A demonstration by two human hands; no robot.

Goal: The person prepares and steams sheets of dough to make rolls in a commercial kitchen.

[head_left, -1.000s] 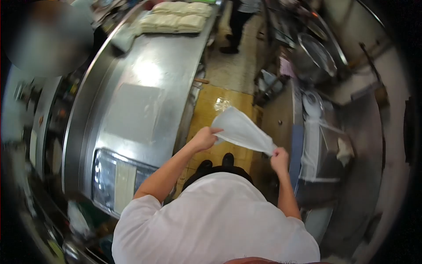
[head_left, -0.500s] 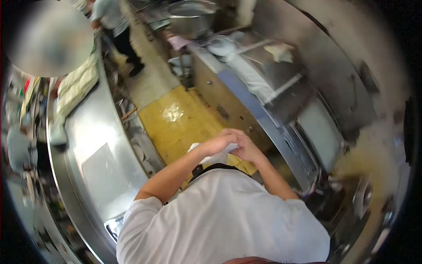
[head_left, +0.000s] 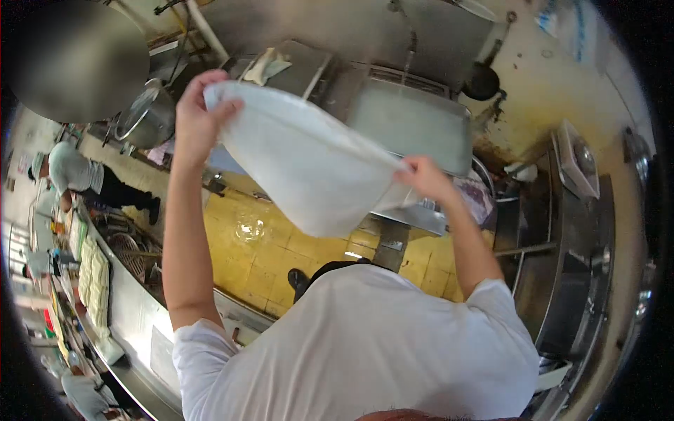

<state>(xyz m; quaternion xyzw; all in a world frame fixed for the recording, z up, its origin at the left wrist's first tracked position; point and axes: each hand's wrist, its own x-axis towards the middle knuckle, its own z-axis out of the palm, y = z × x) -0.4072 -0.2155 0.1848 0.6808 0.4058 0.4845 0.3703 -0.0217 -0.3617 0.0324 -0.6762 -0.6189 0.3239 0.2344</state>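
Observation:
A white cloth [head_left: 302, 161] hangs stretched between my two hands, in front of my body and above the yellow tiled floor. My left hand [head_left: 200, 116] is raised, its fingers and thumb pinching the upper left corner. Lower down, my right hand [head_left: 427, 179] grips the cloth's right end. The lower part of the cloth droops in a loose curve. Behind it stands a wide rectangular metal basin [head_left: 411, 126] filled with cloudy liquid.
A steel counter [head_left: 133, 295] runs along the left, with pale folded bundles [head_left: 91, 281] on it. A co-worker [head_left: 88, 175] stands in the aisle beyond. A large metal pot [head_left: 147, 116] is at the back left. A black ladle or pan [head_left: 483, 81] hangs on the wall, and metal shelving [head_left: 572, 259] stands at the right.
The cloth was bunched between my hands near my waist; now it is spread out, with my hands apart and raised. My view has turned right, toward the basin.

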